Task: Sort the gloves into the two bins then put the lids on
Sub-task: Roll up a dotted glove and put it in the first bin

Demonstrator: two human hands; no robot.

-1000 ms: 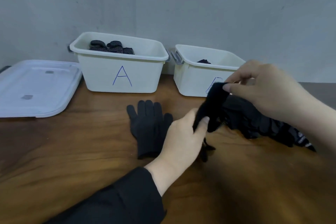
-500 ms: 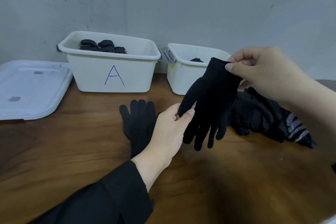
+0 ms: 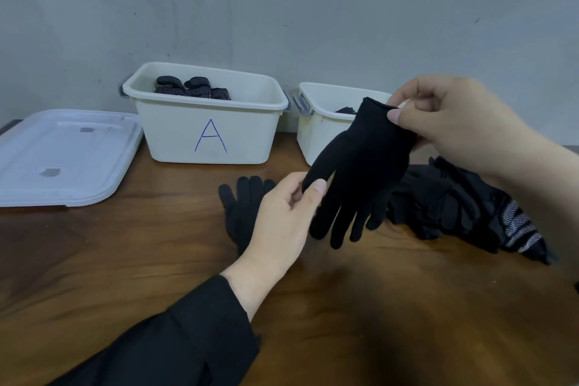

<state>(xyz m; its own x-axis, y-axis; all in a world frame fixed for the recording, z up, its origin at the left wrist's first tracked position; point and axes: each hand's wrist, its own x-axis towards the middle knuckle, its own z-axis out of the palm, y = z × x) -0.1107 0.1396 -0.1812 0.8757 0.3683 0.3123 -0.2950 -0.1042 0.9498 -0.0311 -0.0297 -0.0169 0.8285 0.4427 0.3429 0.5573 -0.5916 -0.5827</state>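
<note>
Two hands hold one plain black knit glove (image 3: 360, 172) — right hand (image 3: 448, 122) pinching its cuff, left hand (image 3: 282, 216) pinching its thumb tip, above wooden table (image 3: 125, 260).

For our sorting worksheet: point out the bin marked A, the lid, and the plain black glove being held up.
bin marked A (image 3: 175, 131), head view, on its front wall.
lid (image 3: 62, 150), head view, on its flat top.
plain black glove (image 3: 366, 163), head view, on its palm.

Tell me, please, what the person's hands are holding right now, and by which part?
A plain black glove: the right hand pinches its cuff, and the left hand pinches its thumb tip.
</note>
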